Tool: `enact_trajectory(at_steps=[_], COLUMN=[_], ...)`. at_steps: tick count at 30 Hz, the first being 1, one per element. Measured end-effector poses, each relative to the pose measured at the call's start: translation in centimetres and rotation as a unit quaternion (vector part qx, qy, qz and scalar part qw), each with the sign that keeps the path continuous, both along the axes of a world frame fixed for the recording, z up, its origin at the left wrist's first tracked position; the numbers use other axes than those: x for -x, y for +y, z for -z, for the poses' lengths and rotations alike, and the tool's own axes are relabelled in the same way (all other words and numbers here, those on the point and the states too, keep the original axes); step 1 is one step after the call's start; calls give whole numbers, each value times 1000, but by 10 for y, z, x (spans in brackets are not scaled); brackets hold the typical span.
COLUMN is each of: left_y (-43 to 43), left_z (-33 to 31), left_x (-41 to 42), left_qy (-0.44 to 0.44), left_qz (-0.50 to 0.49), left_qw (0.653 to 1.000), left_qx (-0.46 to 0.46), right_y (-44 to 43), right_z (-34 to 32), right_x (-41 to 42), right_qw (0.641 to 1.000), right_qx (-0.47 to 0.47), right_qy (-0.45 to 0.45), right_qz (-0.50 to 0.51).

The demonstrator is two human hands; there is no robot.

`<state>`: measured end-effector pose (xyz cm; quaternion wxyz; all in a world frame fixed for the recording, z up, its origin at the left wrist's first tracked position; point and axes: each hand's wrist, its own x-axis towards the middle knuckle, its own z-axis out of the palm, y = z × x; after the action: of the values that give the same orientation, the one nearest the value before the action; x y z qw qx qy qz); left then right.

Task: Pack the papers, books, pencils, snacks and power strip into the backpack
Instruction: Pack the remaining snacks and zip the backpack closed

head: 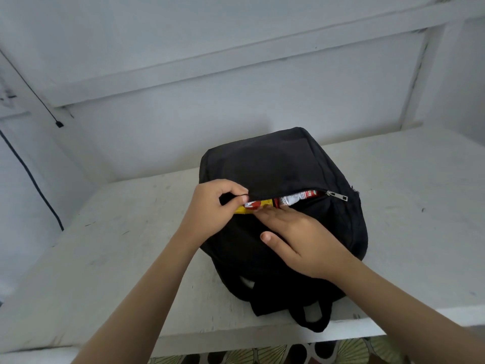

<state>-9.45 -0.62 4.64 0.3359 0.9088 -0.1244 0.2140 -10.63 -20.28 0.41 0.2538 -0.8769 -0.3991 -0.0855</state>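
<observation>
On the white table point(420, 206) the black backpack point(275, 164) lay flat, straps toward the person, with its front pocket point(301, 179) unzipped. Two snack packets sat in the pocket's mouth. A yellow-and-red packet point(252, 206) was at the left end and a white-and-red packet point(296, 198) toward the right. Both were only partly inside.

The likeliest trouble was that the zip would be run across before the packets were seated. Their crinkled edges stood right in the line of the teeth, so the foil could be caught and torn or the slider jammed. The yellow-and-red packet stuck out past the corner and looked ready to slip onto the table if the pocket edge were let go. A hard push could also crush whatever was inside. The zipper pull point(339, 197) rested at the far right end, well apart from both hands, so reaching it would mean freeing one of them.

Both forearms reached in from below. The left hand point(210, 206) was curled, thumb and forefinger pinching the pocket's upper edge and lifting it. The right hand point(301, 232) lay flat on the bag, its straight fingertips point(270, 212) pressing at the packets and its thumb point(266, 236) spread aside, grasping nothing.
</observation>
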Motion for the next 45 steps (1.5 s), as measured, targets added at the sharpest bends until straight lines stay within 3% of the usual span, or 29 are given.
enact_trajectory(at_steps=[3,8,13,18,22,27,30,32,34,36,40,45], left_y=[-1,-1,-2,-5,-11,-29,-58,-83,-105,-119,-134,-140], left_z=[6,9,12,21,30,28,26,25,26,30,30,32], left_x=[0,0,5,12,20,20,30,36,34,27,12,4], left_qy=[-11,-21,-45,-45,-56,-108,-111,4,157,234,268,241], left_qz=[2,-4,23,13,-15,-79,-10,52,68,63,44,29], left_qw=[1000,999,998,994,993,985,994,983,942,915,883,901], left_qx=[21,28,-42,-95,-100,-110,0,175,290,323,382,358], right_y=[-1,4,-8,-38,-60,-65,-62,-60,-60,-60,-63,-71], right_z=[2,9,4,9,18,12,8,8,9,12,17,20], right_x=[3,-2,4,-2,-9,-13,-10,-5,-2,-2,-2,-5], right_qw=[999,997,991,930,885,895,889,884,883,883,894,921], right_qx=[17,64,-71,-168,-136,-183,-261,-307,-330,-341,-337,-304], right_qy=[-38,-28,-94,-170,-150,-74,-19,-15,-34,-37,-24,-8], right_qz=[15,32,66,279,420,400,375,353,333,321,294,244])
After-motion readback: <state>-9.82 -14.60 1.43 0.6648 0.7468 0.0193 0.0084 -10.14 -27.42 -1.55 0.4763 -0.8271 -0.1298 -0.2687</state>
